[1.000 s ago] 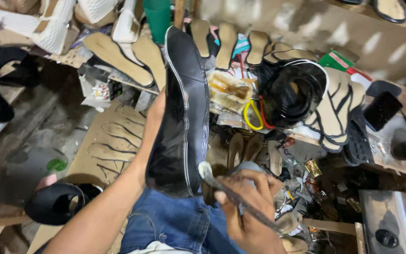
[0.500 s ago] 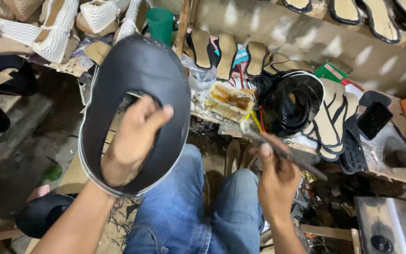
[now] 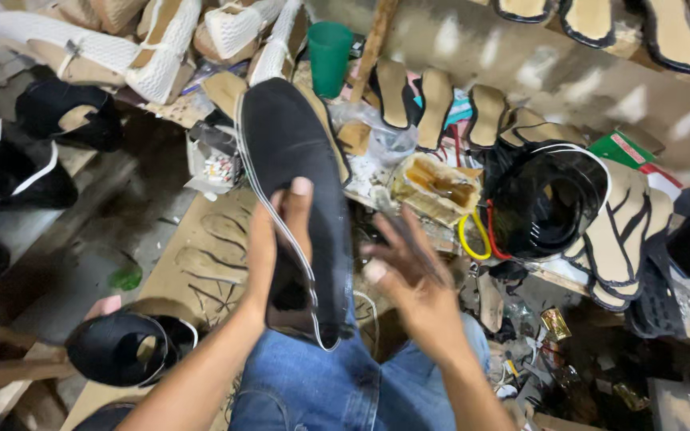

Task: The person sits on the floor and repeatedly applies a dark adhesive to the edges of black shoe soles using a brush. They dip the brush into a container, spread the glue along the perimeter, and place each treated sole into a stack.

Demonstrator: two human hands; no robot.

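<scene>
While the black shoe (image 3: 297, 207) is held upright over the denim-clad lap (image 3: 321, 383), its long axis runs from the lap up towards the green cup (image 3: 330, 56). It is gripped by the left hand (image 3: 277, 231), thumb across the upper. The right hand (image 3: 409, 279), fingers spread and apparently grasping nothing, hovers just beside it. Half a second earlier the shoe's opening faced the camera and a thin tool was held in the right hand; now the shoe is seen turned side-on.
</scene>
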